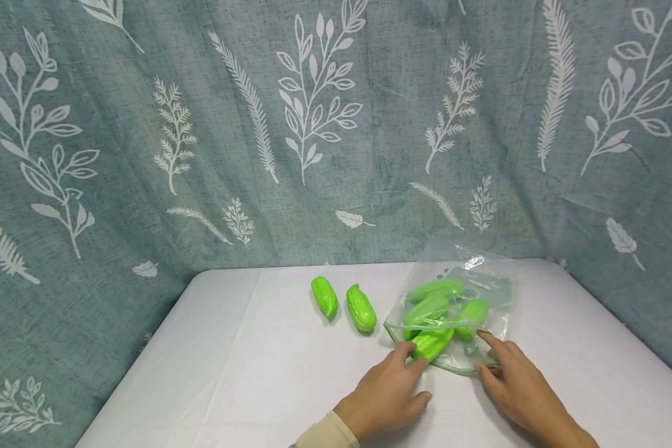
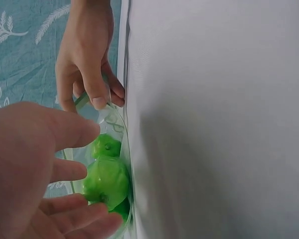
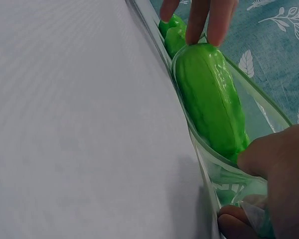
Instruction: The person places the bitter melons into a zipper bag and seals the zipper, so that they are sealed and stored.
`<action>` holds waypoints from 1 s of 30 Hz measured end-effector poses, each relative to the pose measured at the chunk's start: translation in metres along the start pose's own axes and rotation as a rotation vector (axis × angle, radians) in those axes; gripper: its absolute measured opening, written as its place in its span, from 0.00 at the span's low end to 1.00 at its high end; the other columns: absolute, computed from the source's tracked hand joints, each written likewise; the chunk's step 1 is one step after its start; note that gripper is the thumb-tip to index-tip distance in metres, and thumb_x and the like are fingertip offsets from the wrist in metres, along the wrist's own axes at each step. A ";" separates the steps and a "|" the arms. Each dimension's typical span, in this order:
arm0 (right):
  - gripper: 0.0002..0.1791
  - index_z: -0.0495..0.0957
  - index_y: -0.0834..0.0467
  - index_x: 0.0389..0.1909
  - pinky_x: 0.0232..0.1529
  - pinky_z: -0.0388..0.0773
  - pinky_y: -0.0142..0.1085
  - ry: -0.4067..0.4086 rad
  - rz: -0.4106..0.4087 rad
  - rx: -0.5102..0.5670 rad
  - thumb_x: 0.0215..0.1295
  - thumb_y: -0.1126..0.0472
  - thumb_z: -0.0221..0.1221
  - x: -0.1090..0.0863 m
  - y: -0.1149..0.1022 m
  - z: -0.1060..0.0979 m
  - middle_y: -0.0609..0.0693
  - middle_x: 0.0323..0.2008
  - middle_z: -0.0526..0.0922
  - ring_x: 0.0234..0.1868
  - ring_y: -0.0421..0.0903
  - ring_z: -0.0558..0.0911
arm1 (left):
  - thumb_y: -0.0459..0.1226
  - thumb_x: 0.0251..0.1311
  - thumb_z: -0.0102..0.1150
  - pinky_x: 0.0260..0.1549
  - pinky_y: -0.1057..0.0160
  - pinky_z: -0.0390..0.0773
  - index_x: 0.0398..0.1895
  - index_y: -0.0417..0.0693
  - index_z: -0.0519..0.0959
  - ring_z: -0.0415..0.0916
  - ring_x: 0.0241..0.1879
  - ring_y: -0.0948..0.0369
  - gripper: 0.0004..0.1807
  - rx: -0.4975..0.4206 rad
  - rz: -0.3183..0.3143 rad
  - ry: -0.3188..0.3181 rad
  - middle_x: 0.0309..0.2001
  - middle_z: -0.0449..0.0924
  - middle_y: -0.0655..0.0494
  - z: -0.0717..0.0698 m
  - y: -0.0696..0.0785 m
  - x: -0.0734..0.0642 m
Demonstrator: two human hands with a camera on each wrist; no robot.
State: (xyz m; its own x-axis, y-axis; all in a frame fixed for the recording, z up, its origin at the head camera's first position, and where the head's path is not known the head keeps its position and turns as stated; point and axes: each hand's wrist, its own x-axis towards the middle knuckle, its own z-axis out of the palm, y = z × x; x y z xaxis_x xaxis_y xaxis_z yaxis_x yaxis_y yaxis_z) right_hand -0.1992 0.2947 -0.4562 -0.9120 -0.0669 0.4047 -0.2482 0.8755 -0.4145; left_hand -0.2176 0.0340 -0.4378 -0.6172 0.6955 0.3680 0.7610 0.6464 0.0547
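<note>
A clear zip bag [image 1: 501, 323] with a green-edged mouth lies on the table, holding several bright green ridged gourds. One gourd [image 1: 432, 343] lies at the mouth, partly inside. My left hand [image 1: 389, 392] has its fingertips on that gourd's near end; in the left wrist view its thumb is apart from the fingers. With thumb and fingers, my right hand [image 1: 518, 382] pinches the right side of the bag's mouth. In the right wrist view, the gourd [image 3: 209, 99] lies lengthwise between the two hands, inside the green rim [image 3: 199, 142].
Two more green gourds, one farther left [image 1: 325, 297] and one nearer the bag [image 1: 361, 308], lie on the white-covered table [image 1: 246, 373]. A grey-green curtain [image 1: 336, 124] with white leaf prints hangs behind the table and along its sides.
</note>
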 end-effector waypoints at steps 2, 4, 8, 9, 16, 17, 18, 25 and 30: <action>0.34 0.66 0.60 0.70 0.37 0.80 0.46 0.002 -0.001 0.001 0.64 0.62 0.65 0.000 0.000 0.000 0.52 0.41 0.76 0.38 0.45 0.81 | 0.49 0.64 0.63 0.44 0.68 0.79 0.63 0.49 0.78 0.75 0.56 0.60 0.27 0.000 -0.004 -0.002 0.63 0.68 0.47 0.001 0.001 0.002; 0.34 0.66 0.60 0.70 0.37 0.80 0.46 -0.005 0.004 0.004 0.64 0.62 0.65 0.000 0.000 0.000 0.53 0.42 0.76 0.38 0.45 0.81 | 0.50 0.64 0.62 0.45 0.67 0.79 0.63 0.49 0.78 0.75 0.56 0.59 0.27 0.001 -0.011 -0.008 0.63 0.68 0.46 0.003 0.002 0.004; 0.34 0.66 0.60 0.71 0.38 0.79 0.46 -0.021 0.017 0.002 0.64 0.62 0.65 0.000 0.000 0.000 0.53 0.42 0.76 0.38 0.46 0.81 | 0.51 0.64 0.62 0.45 0.67 0.79 0.64 0.50 0.78 0.75 0.58 0.58 0.27 0.003 -0.013 -0.025 0.65 0.67 0.45 0.005 0.004 0.008; 0.34 0.66 0.60 0.71 0.37 0.79 0.46 -0.024 0.019 0.001 0.64 0.62 0.65 0.000 0.000 -0.001 0.53 0.42 0.76 0.38 0.46 0.81 | 0.51 0.64 0.62 0.46 0.67 0.79 0.64 0.50 0.78 0.74 0.58 0.58 0.28 0.006 -0.009 -0.027 0.66 0.67 0.45 0.005 0.004 0.009; 0.34 0.66 0.60 0.71 0.37 0.81 0.43 -0.029 0.017 0.004 0.65 0.62 0.64 0.000 0.000 -0.001 0.52 0.42 0.75 0.39 0.45 0.82 | 0.52 0.64 0.62 0.46 0.69 0.79 0.65 0.52 0.77 0.74 0.59 0.59 0.29 0.004 -0.006 -0.053 0.68 0.66 0.44 0.008 0.005 0.013; 0.34 0.66 0.60 0.71 0.37 0.80 0.43 -0.029 0.015 0.004 0.65 0.61 0.64 0.000 0.000 -0.001 0.52 0.42 0.75 0.39 0.45 0.82 | 0.53 0.64 0.62 0.46 0.69 0.78 0.65 0.52 0.77 0.74 0.59 0.59 0.28 0.006 -0.009 -0.056 0.68 0.66 0.44 0.008 0.006 0.013; 0.34 0.66 0.59 0.71 0.37 0.81 0.43 -0.029 0.014 0.003 0.65 0.61 0.64 0.000 0.000 -0.001 0.52 0.42 0.75 0.39 0.45 0.82 | 0.53 0.64 0.62 0.47 0.69 0.78 0.64 0.52 0.77 0.74 0.59 0.59 0.28 0.006 -0.011 -0.060 0.68 0.65 0.44 0.009 0.006 0.014; 0.34 0.66 0.59 0.71 0.38 0.81 0.44 -0.028 0.022 0.005 0.66 0.61 0.64 0.000 0.000 -0.002 0.52 0.42 0.75 0.39 0.45 0.82 | 0.53 0.64 0.62 0.46 0.68 0.79 0.61 0.53 0.79 0.77 0.57 0.58 0.25 -0.002 -0.009 -0.077 0.69 0.65 0.43 0.010 0.005 0.020; 0.34 0.66 0.59 0.71 0.38 0.81 0.45 -0.031 0.026 0.001 0.65 0.62 0.65 0.000 -0.001 -0.001 0.51 0.41 0.75 0.39 0.45 0.82 | 0.54 0.63 0.62 0.46 0.69 0.78 0.60 0.53 0.79 0.78 0.55 0.58 0.26 -0.022 -0.009 -0.102 0.70 0.63 0.41 0.012 0.006 0.023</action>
State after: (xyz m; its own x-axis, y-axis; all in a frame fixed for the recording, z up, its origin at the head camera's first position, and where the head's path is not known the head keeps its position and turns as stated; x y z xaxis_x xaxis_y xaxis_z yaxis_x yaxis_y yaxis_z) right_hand -0.1984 0.2945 -0.4553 -0.9279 -0.0589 0.3681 -0.2245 0.8766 -0.4256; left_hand -0.2293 0.0578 -0.4403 -0.6401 0.7187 0.2715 0.7589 0.6465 0.0778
